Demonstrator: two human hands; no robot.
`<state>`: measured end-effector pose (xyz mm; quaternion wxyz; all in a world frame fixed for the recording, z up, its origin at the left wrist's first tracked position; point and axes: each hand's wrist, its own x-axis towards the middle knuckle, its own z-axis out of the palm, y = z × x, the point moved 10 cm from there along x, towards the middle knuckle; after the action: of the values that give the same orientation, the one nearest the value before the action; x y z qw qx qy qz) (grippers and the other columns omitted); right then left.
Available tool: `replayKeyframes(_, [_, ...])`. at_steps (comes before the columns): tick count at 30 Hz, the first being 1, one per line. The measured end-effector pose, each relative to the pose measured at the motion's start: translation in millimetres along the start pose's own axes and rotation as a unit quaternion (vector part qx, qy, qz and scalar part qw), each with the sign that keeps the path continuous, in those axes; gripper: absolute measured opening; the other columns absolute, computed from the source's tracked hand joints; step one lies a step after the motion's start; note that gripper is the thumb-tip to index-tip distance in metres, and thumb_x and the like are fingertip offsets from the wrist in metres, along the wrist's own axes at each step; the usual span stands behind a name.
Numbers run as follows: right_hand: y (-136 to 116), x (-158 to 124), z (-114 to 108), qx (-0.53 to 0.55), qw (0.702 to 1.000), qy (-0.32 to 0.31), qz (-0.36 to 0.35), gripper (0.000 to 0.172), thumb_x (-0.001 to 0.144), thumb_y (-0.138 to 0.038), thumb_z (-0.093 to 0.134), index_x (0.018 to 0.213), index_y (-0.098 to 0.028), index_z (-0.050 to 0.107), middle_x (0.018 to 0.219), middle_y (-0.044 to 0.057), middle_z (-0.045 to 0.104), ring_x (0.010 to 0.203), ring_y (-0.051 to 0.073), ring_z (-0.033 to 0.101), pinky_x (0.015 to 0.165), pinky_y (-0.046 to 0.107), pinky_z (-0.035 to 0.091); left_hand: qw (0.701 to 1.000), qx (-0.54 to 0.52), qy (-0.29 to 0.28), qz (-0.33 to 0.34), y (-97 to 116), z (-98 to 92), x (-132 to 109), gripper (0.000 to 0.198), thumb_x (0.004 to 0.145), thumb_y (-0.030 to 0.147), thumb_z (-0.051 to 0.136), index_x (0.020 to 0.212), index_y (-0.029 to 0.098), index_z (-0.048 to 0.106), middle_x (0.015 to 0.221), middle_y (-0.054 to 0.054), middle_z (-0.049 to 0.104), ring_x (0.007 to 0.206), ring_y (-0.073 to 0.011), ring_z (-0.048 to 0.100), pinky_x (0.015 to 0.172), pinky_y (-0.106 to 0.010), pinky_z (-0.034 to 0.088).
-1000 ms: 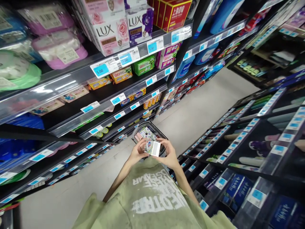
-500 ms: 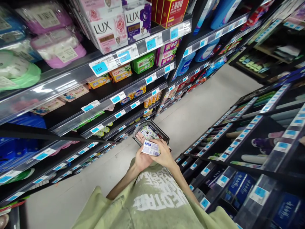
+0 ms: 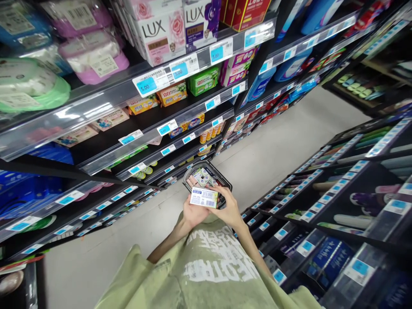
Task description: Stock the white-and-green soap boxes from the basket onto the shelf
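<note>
A small white box (image 3: 204,197) with blue print and a barcode faces up in front of my chest. My left hand (image 3: 194,214) supports it from below at its left end, fingers partly hidden behind it. My right hand (image 3: 228,207) grips the box's right end between thumb and fingers. Just beyond both hands is a black basket (image 3: 227,182), holding green-and-white packs (image 3: 202,177) and a pinkish pack; the box and my hands cover its near side.
On the left, shelves carry LUX soap boxes (image 3: 161,36), plastic soap dishes (image 3: 93,60) and a green soap pack (image 3: 204,81). Another shelf rack (image 3: 325,189) with rolled goods and blue packs stands on the right. Grey floor (image 3: 277,137) runs between them.
The box has been turned so its printed face shows more squarely and its far edge is lifted. My right fingers have shifted to its right end. The shelves appear slightly further right.
</note>
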<state>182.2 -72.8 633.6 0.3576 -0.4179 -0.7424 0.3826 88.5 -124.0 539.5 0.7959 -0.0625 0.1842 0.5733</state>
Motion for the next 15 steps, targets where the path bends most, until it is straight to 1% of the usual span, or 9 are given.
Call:
replayKeyframes(7, [-2.1,1.6,2.4,0.006,1.000,-0.002,-0.002,0.064,0.076,-0.024,0.084,0.135,-0.028,0.061,0.129,0.011,0.067,0.122,0.031,0.062,0.105,0.049,0.054,1.000,-0.008,-0.005,0.011,3.1,-0.1,-1.8,0.059,0.086,0.056,0.056,0.129,0.017,0.067,0.137,-0.015,0.066,0.145,-0.0425,0.042,0.119,-0.058,0.031])
replayKeyframes(15, [-1.2,1.8,4.1,0.011,1.000,-0.008,0.005,0.063,0.077,-0.025,0.083,0.135,-0.028,0.061,0.128,0.011,0.066,0.121,0.032,0.063,0.105,0.051,0.054,1.000,0.026,0.012,0.012,4.4,-6.3,-0.6,0.066,0.080,0.063,0.063,0.131,0.020,0.066,0.137,-0.014,0.065,0.144,-0.0436,0.042,0.117,-0.061,0.034])
